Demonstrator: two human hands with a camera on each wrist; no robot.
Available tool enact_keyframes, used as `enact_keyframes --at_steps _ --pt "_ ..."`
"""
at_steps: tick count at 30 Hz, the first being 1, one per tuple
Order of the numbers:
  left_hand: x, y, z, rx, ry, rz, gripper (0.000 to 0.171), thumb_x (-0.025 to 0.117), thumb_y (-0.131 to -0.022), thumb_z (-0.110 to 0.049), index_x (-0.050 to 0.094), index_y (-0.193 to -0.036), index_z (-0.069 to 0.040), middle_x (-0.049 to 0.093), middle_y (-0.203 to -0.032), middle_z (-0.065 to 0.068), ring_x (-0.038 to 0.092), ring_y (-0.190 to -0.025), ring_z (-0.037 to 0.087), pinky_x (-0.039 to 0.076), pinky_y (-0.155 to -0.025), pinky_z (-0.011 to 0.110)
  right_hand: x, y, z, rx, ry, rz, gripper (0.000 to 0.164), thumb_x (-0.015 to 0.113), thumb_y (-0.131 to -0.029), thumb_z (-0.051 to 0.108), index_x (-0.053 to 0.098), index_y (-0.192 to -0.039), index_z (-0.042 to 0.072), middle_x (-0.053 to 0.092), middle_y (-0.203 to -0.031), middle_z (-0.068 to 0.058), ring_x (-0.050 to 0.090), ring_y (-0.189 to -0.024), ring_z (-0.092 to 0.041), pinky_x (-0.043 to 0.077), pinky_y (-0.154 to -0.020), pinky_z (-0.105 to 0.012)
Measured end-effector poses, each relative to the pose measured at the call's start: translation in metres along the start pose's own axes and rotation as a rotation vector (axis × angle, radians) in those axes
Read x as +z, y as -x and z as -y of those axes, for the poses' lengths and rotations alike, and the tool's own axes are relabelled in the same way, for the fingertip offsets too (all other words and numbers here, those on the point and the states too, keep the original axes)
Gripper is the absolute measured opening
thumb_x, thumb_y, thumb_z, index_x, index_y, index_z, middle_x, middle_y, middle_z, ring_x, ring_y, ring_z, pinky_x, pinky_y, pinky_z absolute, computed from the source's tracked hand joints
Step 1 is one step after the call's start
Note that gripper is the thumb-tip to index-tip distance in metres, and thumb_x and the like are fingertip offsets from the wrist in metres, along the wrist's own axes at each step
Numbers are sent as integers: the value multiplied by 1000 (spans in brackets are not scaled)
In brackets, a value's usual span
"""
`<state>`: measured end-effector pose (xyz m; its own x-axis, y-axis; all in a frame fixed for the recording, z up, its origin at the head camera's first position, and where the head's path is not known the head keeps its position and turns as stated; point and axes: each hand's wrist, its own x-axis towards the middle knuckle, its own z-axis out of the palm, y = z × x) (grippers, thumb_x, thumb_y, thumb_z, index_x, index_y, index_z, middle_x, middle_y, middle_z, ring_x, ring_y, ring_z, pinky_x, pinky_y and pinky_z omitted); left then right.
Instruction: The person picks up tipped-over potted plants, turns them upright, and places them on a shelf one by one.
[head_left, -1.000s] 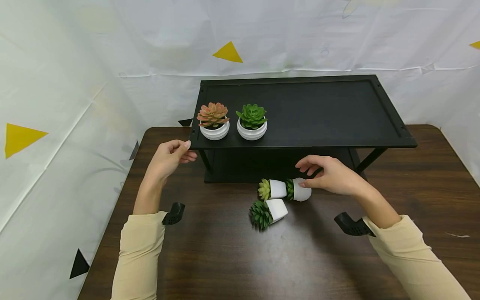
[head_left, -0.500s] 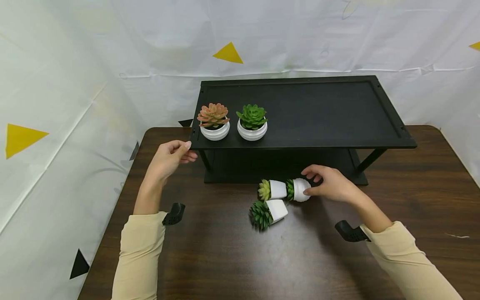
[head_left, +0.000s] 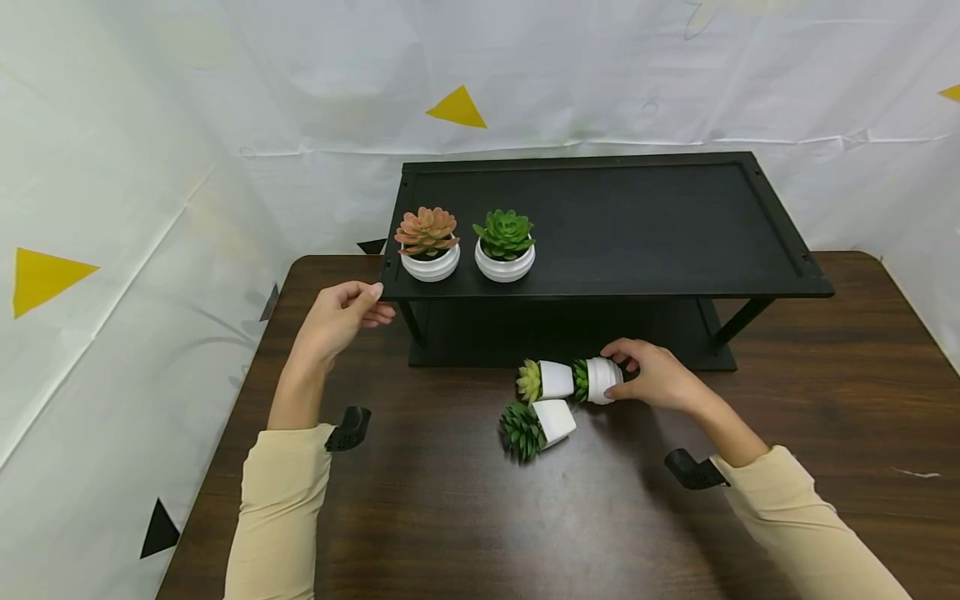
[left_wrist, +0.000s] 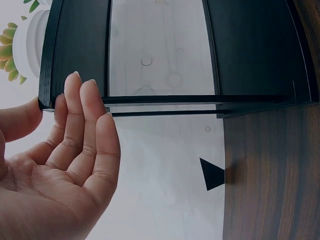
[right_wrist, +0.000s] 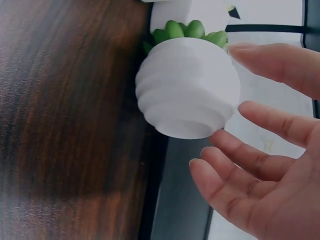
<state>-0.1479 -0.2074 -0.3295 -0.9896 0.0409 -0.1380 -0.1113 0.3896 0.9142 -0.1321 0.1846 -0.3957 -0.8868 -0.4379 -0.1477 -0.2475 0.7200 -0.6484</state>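
Some L fingers (left_wrist: 75,115) pinching blk shelf (head_left: 600,225), R fingers (right_wrist: 272,120) spread at ribbed wht pot (right_wrist: 187,90)

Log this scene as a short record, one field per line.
Shelf top: orange succulent and bright green succulent, upright in white pots, on the left half of the black shelf
Table: yellow-green plant, dark green plant and round-potted plant, all lying on their sides, leaves toward the left
Left grip: pinching the black shelf's near left corner
Right grip: fingertips at the round-potted plant; firm hold unclear
Background: white backdrop with yellow triangles
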Motion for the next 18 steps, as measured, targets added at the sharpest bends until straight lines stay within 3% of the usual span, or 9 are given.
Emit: enact_keyframes --at_steps 9,18 --pt "0 0 0 2 -6 0 38 45 -98 -26 55 -108 9 64 -85 9 61 -77 10 49 -79 27 5 -3 -3 8 0 -8 52 77 -71 12 55 -114 -6 54 -101 -20 49 -86 -33 42 -64 -37" --pt "0 0 0 4 -5 4 39 45 -98 -26 55 -107 10 64 -85 9 61 -77 9 48 -83 34 10 -6 -7 6 -9 -19 53 77 -69 11 55 -114 -5 52 -97 -19 49 -82 -31 41 -63 -34"
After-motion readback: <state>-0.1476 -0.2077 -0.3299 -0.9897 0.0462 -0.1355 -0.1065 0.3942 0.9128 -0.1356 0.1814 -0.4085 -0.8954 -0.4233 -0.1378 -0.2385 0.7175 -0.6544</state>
